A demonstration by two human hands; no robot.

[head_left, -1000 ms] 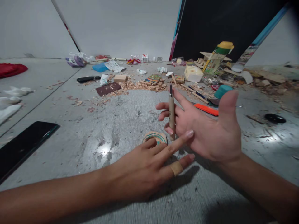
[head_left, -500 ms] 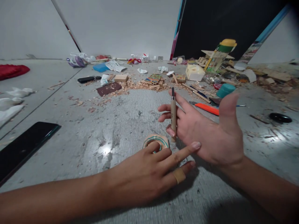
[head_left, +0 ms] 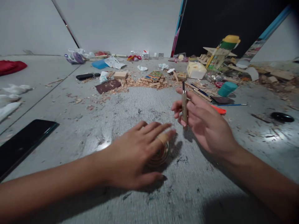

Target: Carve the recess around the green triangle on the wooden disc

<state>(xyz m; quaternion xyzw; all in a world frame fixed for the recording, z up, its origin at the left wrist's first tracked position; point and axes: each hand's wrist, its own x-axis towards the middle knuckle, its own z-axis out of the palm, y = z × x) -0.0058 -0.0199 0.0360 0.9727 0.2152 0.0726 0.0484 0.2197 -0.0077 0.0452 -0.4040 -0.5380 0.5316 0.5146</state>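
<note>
My left hand [head_left: 137,152] lies palm down over a small round wooden disc [head_left: 161,157] with green rings, fingers curved around it and a plaster on one finger. Most of the disc is hidden under the fingers. My right hand [head_left: 203,123] hovers just to the right and a little farther off, holding a wooden-handled carving tool [head_left: 184,101] upright in its fingers, blade tip up. Both hands are above a scratched grey floor [head_left: 130,115].
A black phone [head_left: 23,141] lies at the left. Wood shavings [head_left: 137,84], small wood blocks, a brown sandpaper sheet [head_left: 107,86], an orange comb [head_left: 218,109], a teal cup [head_left: 226,89] and a cream box [head_left: 195,70] crowd the far side. A black lid [head_left: 282,117] sits at the right.
My left hand moved forward from pointing with fingers stretched to covering the disc. My right hand closed its open palm around the carving tool and shifted slightly right.
</note>
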